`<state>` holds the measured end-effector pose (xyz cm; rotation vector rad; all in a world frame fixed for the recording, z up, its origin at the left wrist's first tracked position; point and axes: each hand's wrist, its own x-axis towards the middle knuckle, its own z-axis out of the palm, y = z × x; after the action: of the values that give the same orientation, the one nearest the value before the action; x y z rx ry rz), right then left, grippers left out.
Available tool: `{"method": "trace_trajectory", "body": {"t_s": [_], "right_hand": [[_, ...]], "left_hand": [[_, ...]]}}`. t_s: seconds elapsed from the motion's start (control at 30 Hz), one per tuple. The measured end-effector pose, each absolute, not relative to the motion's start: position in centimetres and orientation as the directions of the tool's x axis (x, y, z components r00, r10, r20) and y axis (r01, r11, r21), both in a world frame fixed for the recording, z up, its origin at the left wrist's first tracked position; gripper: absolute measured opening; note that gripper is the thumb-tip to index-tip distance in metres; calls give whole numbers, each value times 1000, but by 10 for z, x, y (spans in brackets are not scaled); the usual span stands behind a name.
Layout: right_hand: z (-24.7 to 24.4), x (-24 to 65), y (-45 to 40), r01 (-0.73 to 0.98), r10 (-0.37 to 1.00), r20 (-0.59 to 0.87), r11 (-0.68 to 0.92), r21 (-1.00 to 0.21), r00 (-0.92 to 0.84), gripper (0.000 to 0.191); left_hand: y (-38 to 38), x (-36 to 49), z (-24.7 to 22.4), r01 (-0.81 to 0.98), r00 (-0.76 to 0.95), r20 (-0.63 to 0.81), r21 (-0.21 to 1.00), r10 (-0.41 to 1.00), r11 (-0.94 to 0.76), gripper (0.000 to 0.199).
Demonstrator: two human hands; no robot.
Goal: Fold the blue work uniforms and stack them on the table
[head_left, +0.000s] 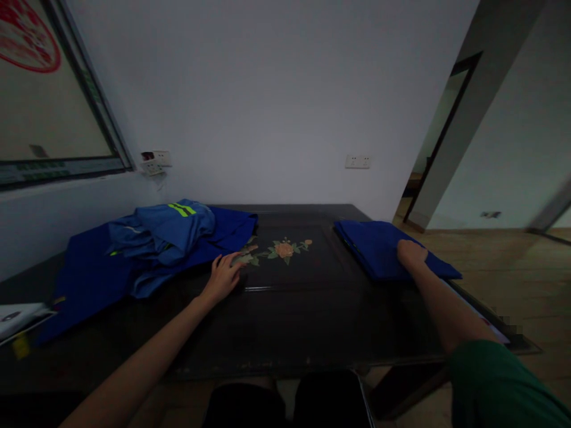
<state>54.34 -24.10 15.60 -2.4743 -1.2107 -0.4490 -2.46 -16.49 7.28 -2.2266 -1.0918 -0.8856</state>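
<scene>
My left hand (223,276) rests on the dark table with its fingers spread, beside the edge of the blue pile and near the painted flower (284,249). In that pile, a crumpled blue work garment (165,232) with a yellow-green reflective stripe lies on top of darker blue cloth (100,267). On the right side of the table is a flat, folded blue cloth (377,246). My right hand (411,254) is closed on its right part, fingers curled in against the fabric; the fingertips are hidden.
The dark glossy table (307,321) stands against a white wall with a socket (357,161). Papers (20,318) lie at its left end, and a flat sheet (484,318) shows under my right forearm. A window (53,119) is at left, a doorway (439,137) at right.
</scene>
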Motion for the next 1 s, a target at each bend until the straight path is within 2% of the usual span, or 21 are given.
{"method": "trace_trajectory", "body": {"t_s": [0.17,0.27,0.37,0.43,0.53,0.6,0.67,0.7,0.77,0.83,0.87,1.0], "right_hand": [[201,524,-254,843,662,552,-513,-161,507,39],[245,502,-264,881,658,613,-450,-144,436,35],[294,469,-279,930,649,676,-327,-166,349,26],[324,436,-297,952,615,735,-97,-291,287,18],[359,377,-336,804,574,772,306,-510,272,5],[375,341,-363,651,540,812,539,-535,220,11],[384,316,-384,571,496,848,648,-505,187,18],[386,310,-391,564,472,865,673,-479,173,21],[387,308,-396,592,433,889,680,-432,150,23],[382,317,-391,631,412,900,662,-404,144,21],[377,323,-386,640,413,898,652,-407,151,20],[353,348,-364,615,509,847,622,-485,154,11]], "left_hand": [[-173,-14,79,788,469,741,-106,480,-607,34],[-193,12,90,726,449,749,12,487,-687,37],[-224,52,100,574,454,755,158,474,-803,45],[-245,82,105,433,506,738,229,446,-872,46],[-267,128,113,263,537,724,344,433,-901,60],[-274,152,121,193,453,770,406,449,-893,84],[-276,163,132,150,312,836,426,452,-892,99],[-276,163,138,143,247,858,426,449,-893,96],[-275,153,148,155,172,877,426,449,-891,73],[-273,132,154,184,159,883,414,442,-892,47],[-273,119,156,200,163,890,393,426,-897,41],[-276,67,165,309,206,913,281,353,-908,46]]}}
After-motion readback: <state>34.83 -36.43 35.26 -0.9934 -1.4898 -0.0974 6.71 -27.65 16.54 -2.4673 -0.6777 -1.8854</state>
